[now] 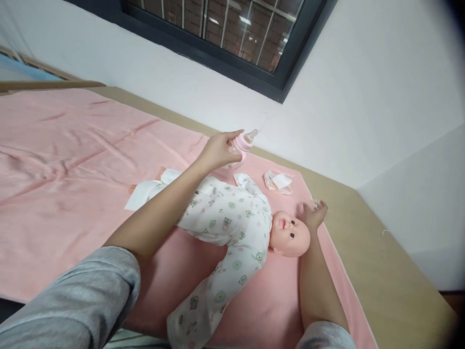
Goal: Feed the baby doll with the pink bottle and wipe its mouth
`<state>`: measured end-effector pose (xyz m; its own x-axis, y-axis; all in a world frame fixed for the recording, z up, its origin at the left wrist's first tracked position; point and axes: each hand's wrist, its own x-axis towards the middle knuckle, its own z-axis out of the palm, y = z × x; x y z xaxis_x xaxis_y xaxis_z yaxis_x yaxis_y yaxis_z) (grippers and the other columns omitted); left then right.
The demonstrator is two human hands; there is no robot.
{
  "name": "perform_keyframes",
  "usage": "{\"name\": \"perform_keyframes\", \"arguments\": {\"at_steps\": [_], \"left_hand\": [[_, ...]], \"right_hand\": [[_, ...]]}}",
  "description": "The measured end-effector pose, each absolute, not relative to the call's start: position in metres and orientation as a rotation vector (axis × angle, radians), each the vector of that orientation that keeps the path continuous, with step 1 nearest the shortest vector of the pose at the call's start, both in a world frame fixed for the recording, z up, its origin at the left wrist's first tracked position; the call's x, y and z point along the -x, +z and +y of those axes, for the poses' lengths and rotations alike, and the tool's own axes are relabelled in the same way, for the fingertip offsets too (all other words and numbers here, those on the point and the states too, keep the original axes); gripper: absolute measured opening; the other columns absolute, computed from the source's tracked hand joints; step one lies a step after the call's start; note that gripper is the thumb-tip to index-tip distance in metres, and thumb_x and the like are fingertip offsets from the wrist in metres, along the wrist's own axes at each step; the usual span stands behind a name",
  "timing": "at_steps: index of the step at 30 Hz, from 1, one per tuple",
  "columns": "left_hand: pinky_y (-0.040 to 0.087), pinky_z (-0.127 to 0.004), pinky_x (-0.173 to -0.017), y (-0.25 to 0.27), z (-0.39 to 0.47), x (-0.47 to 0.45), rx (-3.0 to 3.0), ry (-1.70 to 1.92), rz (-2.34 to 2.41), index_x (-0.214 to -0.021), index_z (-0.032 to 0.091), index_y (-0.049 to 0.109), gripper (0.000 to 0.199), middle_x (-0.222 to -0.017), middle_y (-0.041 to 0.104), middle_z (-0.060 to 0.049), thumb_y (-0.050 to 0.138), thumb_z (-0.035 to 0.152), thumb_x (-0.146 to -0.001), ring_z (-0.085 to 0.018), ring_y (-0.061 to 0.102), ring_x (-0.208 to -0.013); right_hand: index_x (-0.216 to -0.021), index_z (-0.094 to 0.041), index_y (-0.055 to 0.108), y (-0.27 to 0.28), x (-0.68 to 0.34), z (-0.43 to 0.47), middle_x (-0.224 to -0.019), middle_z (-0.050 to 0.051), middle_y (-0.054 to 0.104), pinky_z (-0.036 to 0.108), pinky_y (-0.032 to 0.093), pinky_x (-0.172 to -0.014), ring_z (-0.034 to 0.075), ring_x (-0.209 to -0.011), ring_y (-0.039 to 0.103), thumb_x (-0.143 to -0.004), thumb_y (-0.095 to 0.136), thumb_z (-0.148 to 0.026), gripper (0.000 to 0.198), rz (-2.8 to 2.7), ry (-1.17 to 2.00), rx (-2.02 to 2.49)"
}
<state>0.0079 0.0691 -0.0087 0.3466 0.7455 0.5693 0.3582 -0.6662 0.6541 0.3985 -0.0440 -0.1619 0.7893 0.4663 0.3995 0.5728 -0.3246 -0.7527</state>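
- Taking the doll's (pixel 227 213) middle as the clock centre, with twelve towards the wall (pixel 363 116), I am seeing the baby bottle (pixel 242 144) sitting between twelve and one.
- The left hand (pixel 218 151) is wrapping round the bottle, fingers and thumb closing on its clear body just below the pink collar; the teat (pixel 251 135) is pointing bare towards one or two o'clock.
- The right hand (pixel 314 215) is curling at three o'clock, just beyond the doll's head (pixel 295 235), and seems to be pinching a small clear thing (pixel 317 204), perhaps a cap; I am not able to tell for sure.
- To my eye, holding well here is meaning a firm but unsqueezed grip, with fingertips staying off the teat and the bottle's tilt staying steady.
- The left forearm (pixel 163 215) is crossing over the doll's lower body, so it is getting in the way there; the right forearm (pixel 319 276) is lying close by the head, and a careless elbow could be nudging either.
- At two o'clock a crumpled clear wrapper (pixel 278 182) is lying near the head.
- A creased pink cloth (pixel 54 160) is covering much of the desk (pixel 363 252); its folds could be catching things.
- At twelve, a barred window (pixel 218 34) is overlooking everything.
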Motion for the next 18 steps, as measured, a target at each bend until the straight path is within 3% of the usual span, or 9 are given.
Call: {"name": "perform_keyframes", "arguments": {"at_steps": [5, 11, 18], "left_hand": [[0.042, -0.035, -0.109, -0.001, 0.032, -0.023, -2.250, 1.189, 0.814, -0.144, 0.020, 0.052, 0.079, -0.126, 0.066, -0.002, 0.064, 0.023, -0.067, -0.026, 0.060, -0.119], [0.037, -0.043, -0.107, -0.003, 0.002, -0.038, -2.380, 1.039, 0.711, -0.144, 0.017, 0.050, 0.079, -0.122, 0.067, -0.007, 0.063, 0.021, -0.067, -0.026, 0.060, -0.114], [0.029, -0.044, -0.103, -0.007, -0.014, -0.044, -2.544, 0.995, 0.670, -0.144, 0.022, 0.049, 0.070, -0.118, 0.065, -0.006, 0.063, 0.025, -0.076, -0.026, 0.055, -0.116]], "right_hand": [[-0.138, -0.014, 0.038, -0.107, -0.376, -0.044, -0.136, 0.017, 0.052, 0.037, 0.048, -0.102, 0.023, -0.118, 0.058, -0.073, 0.066, -0.039, 0.075, -0.753, -0.152, 1.704], [-0.142, -0.022, 0.042, -0.029, -0.299, -0.073, -0.138, 0.012, 0.054, 0.042, 0.047, -0.107, 0.022, -0.121, 0.059, -0.077, 0.071, -0.042, 0.074, -1.056, 0.010, 1.258], [-0.145, -0.037, 0.040, -0.016, -0.213, -0.097, -0.144, 0.007, 0.046, 0.054, 0.045, -0.109, 0.028, -0.135, 0.048, -0.081, 0.070, -0.047, 0.071, -1.409, 0.047, 1.111]]}}
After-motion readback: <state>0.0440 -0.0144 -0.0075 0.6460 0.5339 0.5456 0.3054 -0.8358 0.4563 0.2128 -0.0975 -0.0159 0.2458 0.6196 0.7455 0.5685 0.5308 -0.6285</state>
